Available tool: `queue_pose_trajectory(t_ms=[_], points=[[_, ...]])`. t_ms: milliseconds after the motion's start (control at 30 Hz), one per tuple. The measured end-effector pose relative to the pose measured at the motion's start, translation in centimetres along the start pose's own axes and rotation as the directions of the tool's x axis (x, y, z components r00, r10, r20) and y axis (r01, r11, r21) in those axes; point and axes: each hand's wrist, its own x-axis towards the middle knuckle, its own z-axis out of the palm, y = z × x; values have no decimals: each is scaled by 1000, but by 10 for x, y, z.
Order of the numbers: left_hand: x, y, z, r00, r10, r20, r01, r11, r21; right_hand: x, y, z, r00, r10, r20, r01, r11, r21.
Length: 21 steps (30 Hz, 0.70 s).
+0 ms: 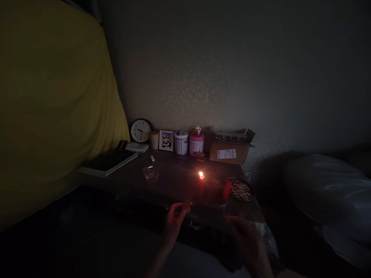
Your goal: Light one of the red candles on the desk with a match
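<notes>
Head view: left hand (174,220) pinches a small thing, too dark to name, near the lit candle (201,184). Right hand (249,243) is blurred; I cannot tell its grip.

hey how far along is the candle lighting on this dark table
One red candle already burns, standing in the dark dish. The second red candle beside it shows no flame. The left hand pinches something small near the dish; the right hand is blurred. Lighting the second looks left.
</notes>
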Motion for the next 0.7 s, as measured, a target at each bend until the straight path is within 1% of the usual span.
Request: queue_pose_trajectory(t_ms=[67, 133, 200, 267, 367, 433, 500, 600, 700], points=[[-1, 0, -2, 1000, 5, -6, -5, 1000, -3, -9, 0, 22, 987, -123, 105, 123, 992, 9], [-1, -1, -4, 1000, 7, -6, -7, 1000, -2, -16, 4, 40, 955, -237, 180, 247, 968, -40], [1, -1, -5, 1000, 9, -13, -9, 1000, 10, -22, 9, 51, 914, -332, 235, 363, 927, -100], [3, -1, -7, 1000, 12, -28, -11, 999, 36, -26, 16, 59, 880, -392, 269, 436, 890, -131], [6, 0, -8, 999, -11, -30, 13, 997, 76, -30, 29, 70, 860, -457, 226, 495, 854, -158], [9, 2, -7, 1000, -27, 7, 26, 995, 98, -32, 37, 77, 845, -492, 209, 529, 826, -195], [11, 6, -6, 998, -25, 51, 18, 992, 125, -34, 43, 84, 830, -510, 225, 555, 799, -234], [16, 13, -3, 997, 30, 69, -43, 978, 202, -36, 46, 90, 817, -535, 213, 576, 775, -262], [26, 17, 0, 991, 115, 63, -128, 951, 281, -36, 46, 91, 836, -515, 188, 548, 789, -278]])
